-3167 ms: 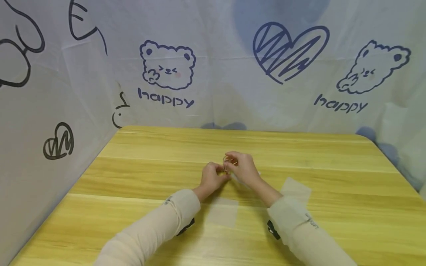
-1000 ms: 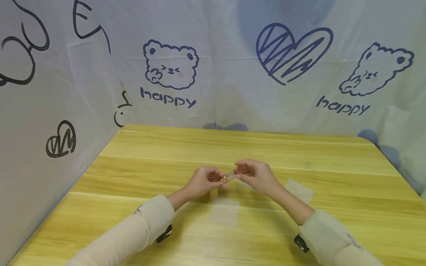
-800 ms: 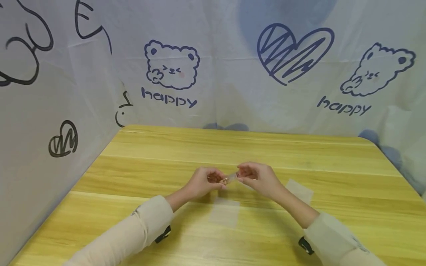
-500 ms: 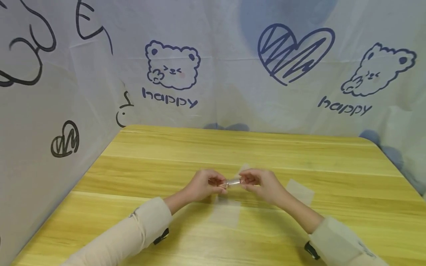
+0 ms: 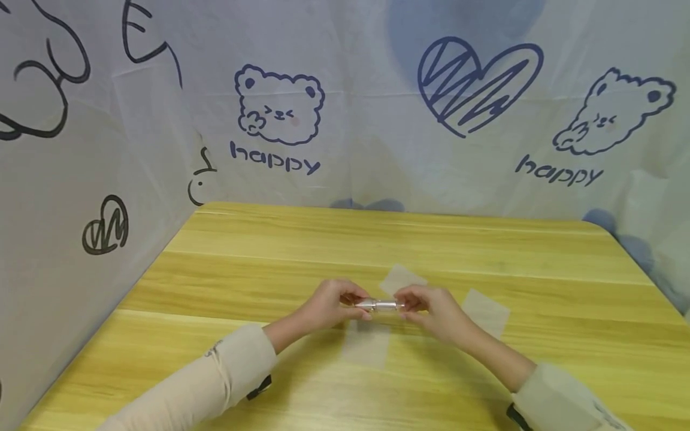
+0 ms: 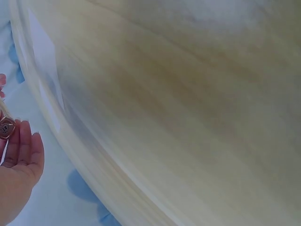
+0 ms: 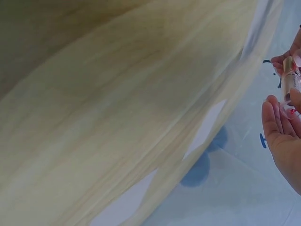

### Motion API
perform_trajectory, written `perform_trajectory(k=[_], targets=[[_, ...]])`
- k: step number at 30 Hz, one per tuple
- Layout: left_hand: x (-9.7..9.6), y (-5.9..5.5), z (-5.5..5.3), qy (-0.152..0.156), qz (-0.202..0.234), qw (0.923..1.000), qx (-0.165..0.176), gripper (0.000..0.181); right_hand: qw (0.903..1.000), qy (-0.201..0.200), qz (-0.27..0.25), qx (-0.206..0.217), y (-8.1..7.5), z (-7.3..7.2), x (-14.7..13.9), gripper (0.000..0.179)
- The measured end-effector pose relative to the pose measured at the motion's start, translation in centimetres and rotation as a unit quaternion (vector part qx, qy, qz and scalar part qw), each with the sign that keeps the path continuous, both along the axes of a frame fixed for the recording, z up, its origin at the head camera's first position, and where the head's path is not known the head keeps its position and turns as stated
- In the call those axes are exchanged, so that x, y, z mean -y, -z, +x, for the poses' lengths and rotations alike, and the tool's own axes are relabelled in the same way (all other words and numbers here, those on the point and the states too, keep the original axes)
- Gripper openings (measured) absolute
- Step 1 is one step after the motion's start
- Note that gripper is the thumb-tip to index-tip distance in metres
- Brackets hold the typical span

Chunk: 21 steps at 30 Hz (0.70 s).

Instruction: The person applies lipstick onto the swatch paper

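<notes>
So the small clear tube is level now — a second ago it slanted up to the right. Left hand pinches its left end, right hand its right, over the wood-grain table. Pale squares lie behind, right of and nearer than the tube; doodled white sheeting hangs well behind it.

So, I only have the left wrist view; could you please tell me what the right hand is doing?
Observer: The right hand pinches one end of the small clear tube.
Operator: Thank you; how does it lie in the head view?
Observer: Nearly straight across, between the right hand and the left hand.
Operator: And what is drawn on the backdrop?
Observer: Among other drawings, a hatched heart between two bear faces.
</notes>
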<state>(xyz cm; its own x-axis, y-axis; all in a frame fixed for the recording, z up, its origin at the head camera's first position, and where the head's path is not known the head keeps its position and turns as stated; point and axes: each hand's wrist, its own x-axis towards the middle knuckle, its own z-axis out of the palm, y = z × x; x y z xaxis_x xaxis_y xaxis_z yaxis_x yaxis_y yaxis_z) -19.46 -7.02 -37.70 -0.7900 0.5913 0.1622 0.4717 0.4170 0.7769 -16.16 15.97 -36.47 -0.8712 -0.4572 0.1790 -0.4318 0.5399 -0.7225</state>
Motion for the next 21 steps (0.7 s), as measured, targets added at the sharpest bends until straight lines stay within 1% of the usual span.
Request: perform_trajectory(k=[3, 8, 12, 21], targets=[[-0.1, 0.0, 0.2, 0.010, 0.006, 0.9999, -0.004, 0.027, 1.0000, 0.000, 0.000, -0.002, 0.1, 0.2, -0.2, 0.022], [-0.3, -0.1, 0.5, 0.018, -0.001, 0.9995, -0.027, 0.027, 1.0000, 0.000, -0.002, 0.002, 0.3, 0.3, -0.6, 0.022], [-0.4, -0.1, 0.9, 0.016, -0.008, 0.9991, -0.039, 0.027, 1.0000, -0.002, -0.005, 0.006, 0.4, 0.5, -0.8, 0.023], [-0.6, 0.0, 1.6, 0.007, 0.002, 0.9991, -0.041, 0.021, 0.9999, 0.001, -0.010, 0.000, 0.6, 0.6, -0.7, 0.025]])
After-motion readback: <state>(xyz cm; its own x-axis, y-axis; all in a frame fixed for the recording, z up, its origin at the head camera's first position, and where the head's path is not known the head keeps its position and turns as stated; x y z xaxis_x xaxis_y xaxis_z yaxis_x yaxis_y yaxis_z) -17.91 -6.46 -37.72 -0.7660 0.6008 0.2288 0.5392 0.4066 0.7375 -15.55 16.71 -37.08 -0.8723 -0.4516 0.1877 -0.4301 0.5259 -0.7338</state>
